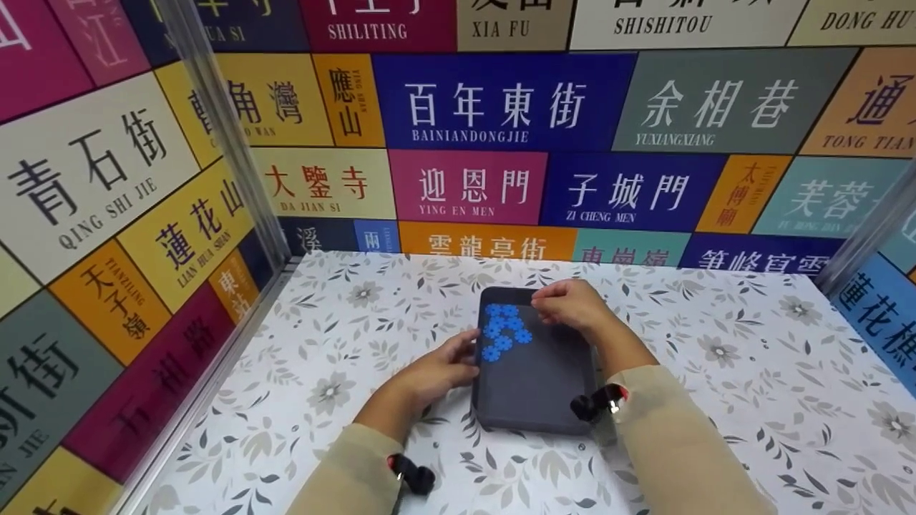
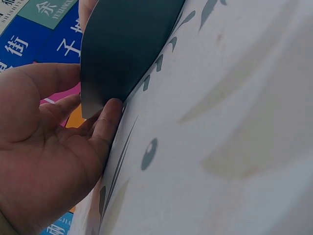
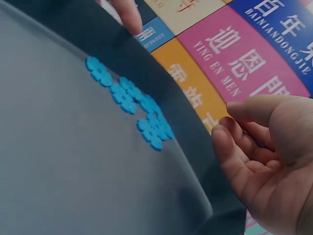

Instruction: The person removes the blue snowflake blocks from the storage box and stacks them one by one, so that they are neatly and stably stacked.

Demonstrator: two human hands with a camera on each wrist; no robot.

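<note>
A dark grey rectangular tray (image 1: 533, 386) lies on the table, its raised walls showing in both wrist views. Several small blue flower-shaped pieces (image 1: 503, 332) are grouped on its floor toward the upper left. At the tray's left side, my left hand (image 1: 440, 372) holds the wall (image 2: 129, 44), a finger at the rim and another digit low against the outside. Over the upper right part of the tray is my right hand (image 1: 572, 307), fingers curled and fingertips close together. Nothing shows between those fingertips in the right wrist view, where the blue flowers (image 3: 154, 129) lie beside the hand.
A white cloth with grey flowers and leaves (image 1: 329, 393) covers the table. Upright panels printed with coloured name signs (image 1: 501, 107) stand behind and at both sides. A dark device (image 1: 415, 476) sits on the left sleeve, and a similar wrist device (image 1: 594, 404) on the right.
</note>
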